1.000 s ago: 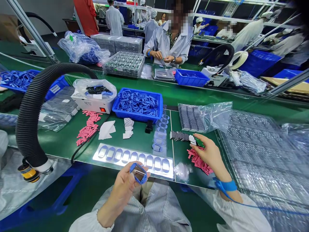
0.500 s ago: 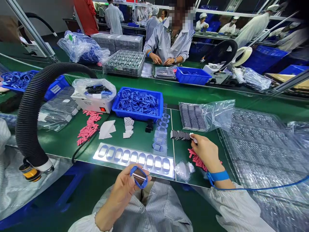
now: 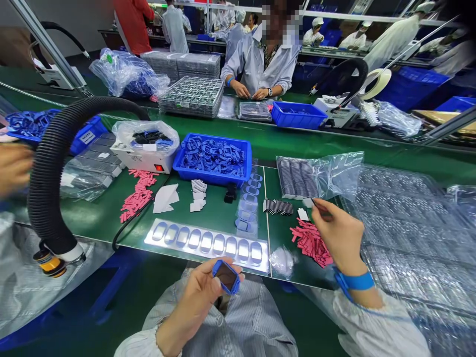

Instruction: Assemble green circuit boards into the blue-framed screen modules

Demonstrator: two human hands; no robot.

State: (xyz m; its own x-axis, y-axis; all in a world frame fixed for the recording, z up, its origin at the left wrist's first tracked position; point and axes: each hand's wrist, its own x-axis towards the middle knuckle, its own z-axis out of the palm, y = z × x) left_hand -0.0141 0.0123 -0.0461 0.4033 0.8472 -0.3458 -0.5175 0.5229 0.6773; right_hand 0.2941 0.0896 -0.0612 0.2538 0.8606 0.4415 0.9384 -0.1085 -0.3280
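Observation:
My left hand is closed on a blue oval frame with a dark glossy window, held in front of the table edge. My right hand pinches a small thin piece with a white face and a dark edge, raised over the table. Below it lie a white slip and a heap of pink strips. To the left stands a row of thin black-and-white pieces, apart from my fingers. A silvery strip of oval films lies beyond my left hand.
A blue bin of blue frames stands mid-table, beside a white box. A black hose arches at left, with a co-worker's blurred hand behind it. Clear plastic trays cover the right. Another person works opposite.
My right hand has moved right, away from the row of thin pieces, with one small piece pinched. My left hand and the blue frame shifted slightly right. A co-worker's hand has appeared at far left.

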